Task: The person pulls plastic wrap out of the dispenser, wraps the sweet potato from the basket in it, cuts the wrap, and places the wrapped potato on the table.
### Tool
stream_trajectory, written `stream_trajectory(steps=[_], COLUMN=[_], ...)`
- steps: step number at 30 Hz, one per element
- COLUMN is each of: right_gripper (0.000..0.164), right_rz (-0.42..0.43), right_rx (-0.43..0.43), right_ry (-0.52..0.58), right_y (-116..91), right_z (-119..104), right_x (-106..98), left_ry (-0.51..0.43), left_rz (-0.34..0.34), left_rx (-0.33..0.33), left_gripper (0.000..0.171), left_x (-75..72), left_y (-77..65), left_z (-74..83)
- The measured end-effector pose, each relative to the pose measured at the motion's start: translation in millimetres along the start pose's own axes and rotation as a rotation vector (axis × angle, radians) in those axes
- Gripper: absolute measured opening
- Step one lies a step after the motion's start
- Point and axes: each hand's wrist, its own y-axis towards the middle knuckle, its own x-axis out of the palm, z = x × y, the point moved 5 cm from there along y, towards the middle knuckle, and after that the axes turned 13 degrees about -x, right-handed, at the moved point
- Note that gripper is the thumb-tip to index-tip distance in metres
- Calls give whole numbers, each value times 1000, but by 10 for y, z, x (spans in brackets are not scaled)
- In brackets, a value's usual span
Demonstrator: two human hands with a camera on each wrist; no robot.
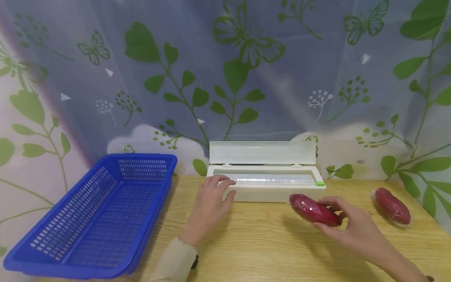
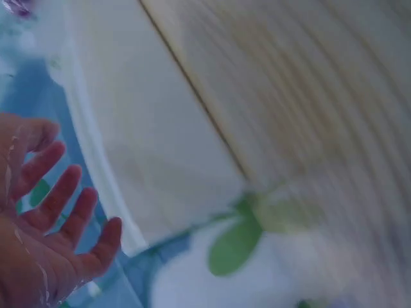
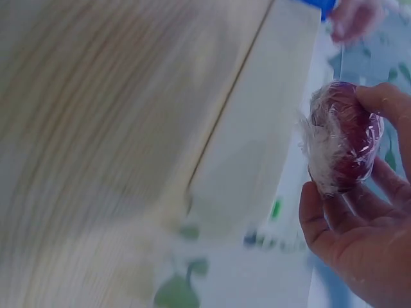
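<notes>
My right hand (image 1: 356, 229) holds a red sweet potato (image 1: 311, 209) wrapped in clear film between thumb and fingers, above the table, in front of the dispenser's right end. The right wrist view shows crumpled film on one end of that wrapped sweet potato (image 3: 343, 138). At the left end of the white cling film dispenser (image 1: 264, 194) is my left hand (image 1: 209, 203), its fingers loosely bent and holding nothing. Whether it touches the box is unclear. The dispenser's lid (image 1: 262, 152) stands raised, and a shiny film roll (image 1: 275, 179) lies inside.
A second film-wrapped sweet potato (image 1: 392, 206) lies on the wooden table (image 1: 260, 243) at the right. To the left stands a blue plastic basket (image 1: 132, 235) with perforated sides. A leaf-patterned curtain (image 1: 282, 78) hangs right behind the table.
</notes>
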Motion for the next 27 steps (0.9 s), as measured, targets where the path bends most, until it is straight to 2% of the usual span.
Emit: stream_trajectory(steps=[2,5,11,18,23,27], right_gripper=[56,54,50,51,54,57], right_rz=[33,64,57,-40,-99,-160], right_rx=[26,97,267,326,317,347], right_ry=[-34,-82,-172,-224,-242,-242], right_y=[-72,-172,-296,-317,-230,-159], right_z=[110,276,586,898,1045,1158], right_x=[-135,-310,-508,-464,-396,-366], left_ry=[56,93,158,195,227,240], left_rz=[5,-59,-153,-177,-168,-177], left_rx=[31,46,49,48,59,50], left_gripper=[16,17,21,24,24,25], left_x=[0,21,51,45,54,68], left_y=[-5,-18,-24,-26,-22,-23], left_z=[-74,-128,-106,-95,-89,-89])
